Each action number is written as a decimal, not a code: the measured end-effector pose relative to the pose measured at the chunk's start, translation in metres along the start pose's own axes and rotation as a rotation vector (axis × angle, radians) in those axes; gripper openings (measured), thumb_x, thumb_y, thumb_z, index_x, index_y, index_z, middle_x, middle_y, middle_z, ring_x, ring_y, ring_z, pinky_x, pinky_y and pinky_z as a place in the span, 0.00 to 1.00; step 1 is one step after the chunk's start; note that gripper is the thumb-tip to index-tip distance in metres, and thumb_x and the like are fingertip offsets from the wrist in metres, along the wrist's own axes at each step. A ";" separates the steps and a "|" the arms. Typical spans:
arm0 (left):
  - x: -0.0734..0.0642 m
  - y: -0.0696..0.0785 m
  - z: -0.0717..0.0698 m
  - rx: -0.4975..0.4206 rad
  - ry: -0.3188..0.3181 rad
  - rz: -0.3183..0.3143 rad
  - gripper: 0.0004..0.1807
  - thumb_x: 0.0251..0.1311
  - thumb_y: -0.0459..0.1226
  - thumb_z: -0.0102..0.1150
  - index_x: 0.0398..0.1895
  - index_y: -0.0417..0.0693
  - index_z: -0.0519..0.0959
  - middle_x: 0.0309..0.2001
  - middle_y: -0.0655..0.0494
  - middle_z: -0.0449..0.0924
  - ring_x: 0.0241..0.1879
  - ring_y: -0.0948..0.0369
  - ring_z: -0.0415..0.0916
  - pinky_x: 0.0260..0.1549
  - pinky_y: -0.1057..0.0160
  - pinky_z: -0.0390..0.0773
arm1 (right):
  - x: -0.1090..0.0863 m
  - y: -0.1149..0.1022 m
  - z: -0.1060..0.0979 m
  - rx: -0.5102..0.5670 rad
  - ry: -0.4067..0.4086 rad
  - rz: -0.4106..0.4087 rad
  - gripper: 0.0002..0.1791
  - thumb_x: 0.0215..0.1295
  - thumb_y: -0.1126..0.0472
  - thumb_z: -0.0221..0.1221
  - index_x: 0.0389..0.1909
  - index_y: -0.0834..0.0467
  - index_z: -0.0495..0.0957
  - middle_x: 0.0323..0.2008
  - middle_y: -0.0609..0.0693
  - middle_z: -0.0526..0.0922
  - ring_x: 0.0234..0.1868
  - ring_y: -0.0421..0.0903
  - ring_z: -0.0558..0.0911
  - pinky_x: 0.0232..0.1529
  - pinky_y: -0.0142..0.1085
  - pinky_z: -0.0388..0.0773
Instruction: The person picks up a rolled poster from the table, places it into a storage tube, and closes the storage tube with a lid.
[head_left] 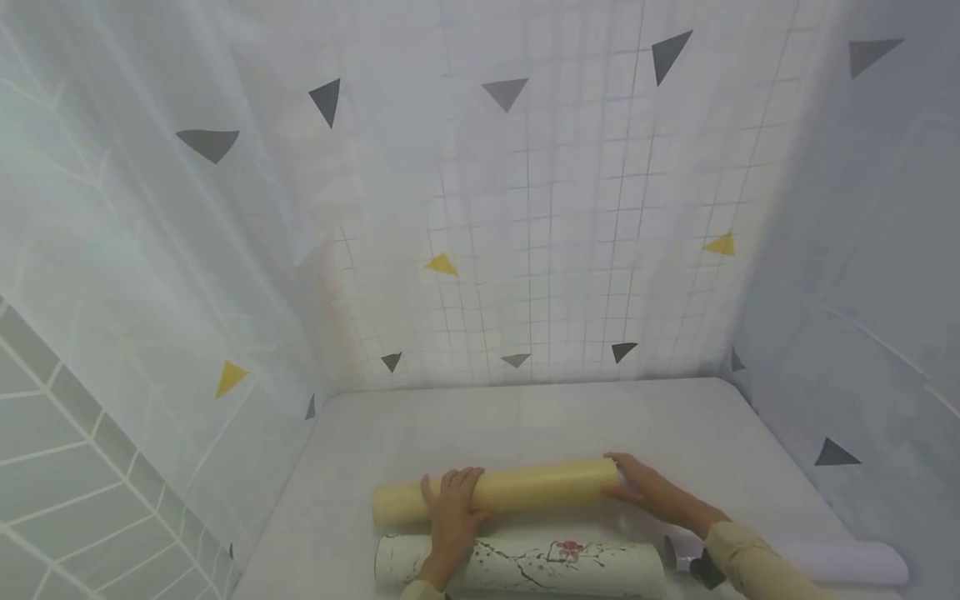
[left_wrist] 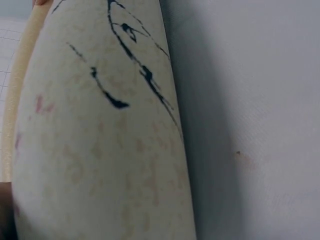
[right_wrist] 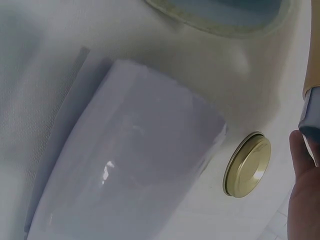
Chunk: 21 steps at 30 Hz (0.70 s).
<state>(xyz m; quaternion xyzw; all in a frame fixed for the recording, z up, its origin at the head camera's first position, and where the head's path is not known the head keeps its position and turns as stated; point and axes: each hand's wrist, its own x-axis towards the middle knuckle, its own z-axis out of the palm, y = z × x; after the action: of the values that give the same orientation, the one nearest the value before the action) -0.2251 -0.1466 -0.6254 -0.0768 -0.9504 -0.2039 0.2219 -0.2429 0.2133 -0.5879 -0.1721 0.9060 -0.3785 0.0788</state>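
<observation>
A yellow wallpaper roll [head_left: 540, 486] lies crosswise on the white surface. My left hand [head_left: 452, 512] rests on its left part with the fingers spread over the top. At its right end my right hand [head_left: 637, 483] grips the roll, fingertips above and thumb below; that hand [right_wrist: 305, 200] also shows at the right edge of the right wrist view. Nearer to me is a white wallpaper roll [head_left: 555, 564] with dark branches and a red blossom, partly under my left forearm. Its mottled surface [left_wrist: 100, 160] fills much of the left wrist view.
A pale lilac glossy roll [head_left: 840, 562] lies at the right, partly behind my right sleeve. Close to its end in the right wrist view is a round gold lid-like piece [right_wrist: 247, 165]. Translucent sheeting with dark and yellow triangles [head_left: 442, 264] encloses the surface.
</observation>
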 end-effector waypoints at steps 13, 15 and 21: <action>0.006 0.008 -0.001 -0.009 -0.029 -0.029 0.41 0.34 0.43 0.83 0.61 0.56 0.79 0.60 0.58 0.85 0.62 0.53 0.77 0.74 0.25 0.47 | 0.011 0.008 -0.002 0.021 -0.010 0.045 0.43 0.74 0.41 0.56 0.75 0.69 0.59 0.73 0.72 0.66 0.75 0.73 0.64 0.75 0.71 0.58; 0.007 0.009 -0.001 -0.014 -0.031 -0.035 0.41 0.35 0.42 0.83 0.61 0.56 0.79 0.60 0.58 0.85 0.62 0.53 0.76 0.74 0.25 0.47 | 0.012 0.009 -0.003 0.016 0.004 0.038 0.42 0.74 0.42 0.57 0.74 0.70 0.60 0.72 0.73 0.68 0.74 0.73 0.66 0.74 0.71 0.60; 0.011 0.011 0.000 -0.024 -0.038 -0.048 0.41 0.35 0.43 0.83 0.61 0.57 0.79 0.60 0.59 0.84 0.63 0.53 0.76 0.74 0.25 0.44 | 0.013 0.010 -0.005 0.023 0.043 0.079 0.43 0.72 0.42 0.59 0.73 0.71 0.61 0.70 0.73 0.69 0.72 0.73 0.68 0.71 0.69 0.66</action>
<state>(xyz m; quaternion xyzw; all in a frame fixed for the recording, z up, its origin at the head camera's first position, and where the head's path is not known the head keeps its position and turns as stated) -0.2320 -0.1357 -0.6165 -0.0607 -0.9535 -0.2191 0.1977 -0.2593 0.2183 -0.5915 -0.1273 0.9091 -0.3893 0.0763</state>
